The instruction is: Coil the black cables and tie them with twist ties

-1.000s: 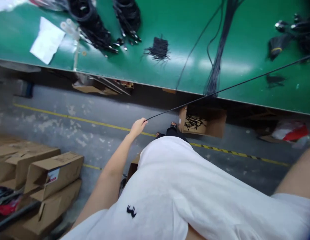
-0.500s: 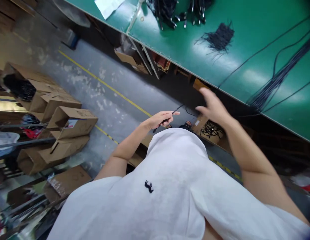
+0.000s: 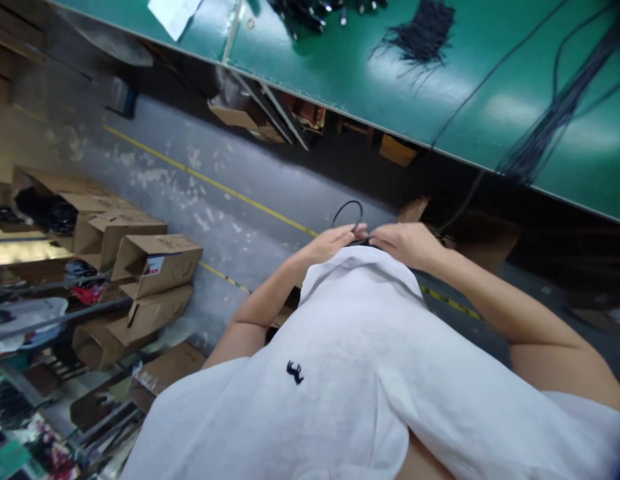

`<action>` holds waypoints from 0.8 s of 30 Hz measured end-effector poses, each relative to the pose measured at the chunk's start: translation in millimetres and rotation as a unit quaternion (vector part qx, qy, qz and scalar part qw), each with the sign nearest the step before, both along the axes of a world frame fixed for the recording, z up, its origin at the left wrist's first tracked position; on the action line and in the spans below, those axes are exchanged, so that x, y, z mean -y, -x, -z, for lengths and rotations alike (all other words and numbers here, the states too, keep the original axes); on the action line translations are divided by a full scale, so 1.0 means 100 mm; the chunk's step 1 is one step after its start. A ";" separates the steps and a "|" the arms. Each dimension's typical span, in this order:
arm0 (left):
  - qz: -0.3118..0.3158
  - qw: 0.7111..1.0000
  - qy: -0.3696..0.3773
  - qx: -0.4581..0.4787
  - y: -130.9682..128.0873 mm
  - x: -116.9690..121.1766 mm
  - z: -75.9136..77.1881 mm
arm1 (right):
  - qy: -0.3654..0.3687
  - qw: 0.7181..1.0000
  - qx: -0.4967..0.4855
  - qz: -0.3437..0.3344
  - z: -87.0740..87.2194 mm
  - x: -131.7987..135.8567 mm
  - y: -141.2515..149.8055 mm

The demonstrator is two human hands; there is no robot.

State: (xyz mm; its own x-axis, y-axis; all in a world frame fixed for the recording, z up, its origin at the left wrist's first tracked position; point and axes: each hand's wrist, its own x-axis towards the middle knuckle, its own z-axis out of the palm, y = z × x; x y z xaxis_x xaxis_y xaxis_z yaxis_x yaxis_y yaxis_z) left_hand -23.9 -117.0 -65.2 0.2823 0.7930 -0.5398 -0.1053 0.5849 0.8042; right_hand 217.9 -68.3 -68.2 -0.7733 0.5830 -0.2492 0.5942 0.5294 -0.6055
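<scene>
The left hand (image 3: 334, 244) looks closed on a black cable (image 3: 351, 201) that loops above it; the right hand (image 3: 408, 243), just beside, hides its grip. Slack pinching could let the cable spring open.

Black cable (image 3: 348, 202), thin, observed bent in a rounded open loop extending beyond the left hand's (image 3: 335, 242) fingers.
</scene>
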 end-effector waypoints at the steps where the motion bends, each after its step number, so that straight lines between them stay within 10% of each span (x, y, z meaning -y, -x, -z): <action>1: 0.054 0.998 -0.003 0.025 -0.14 0.03 -0.01 | -0.014 1.000 -0.004 0.017 -0.09 -0.09 0.05; 10: 0.051 0.976 0.144 0.154 -0.04 -0.13 -0.24 | 0.028 0.991 -0.095 0.086 0.05 -0.56 -0.26; 17: -0.331 0.928 0.060 0.163 0.30 -0.14 -0.55 | -0.013 0.977 -0.061 0.206 0.80 -0.90 -0.97; 20: -0.413 0.902 0.002 0.124 0.36 -0.16 -0.73 | -0.072 0.986 0.056 0.136 0.96 -0.79 -1.18; 24: -0.312 0.941 0.054 0.116 0.14 -0.30 -0.63 | -0.071 0.993 -0.015 -0.096 0.47 -0.25 -0.82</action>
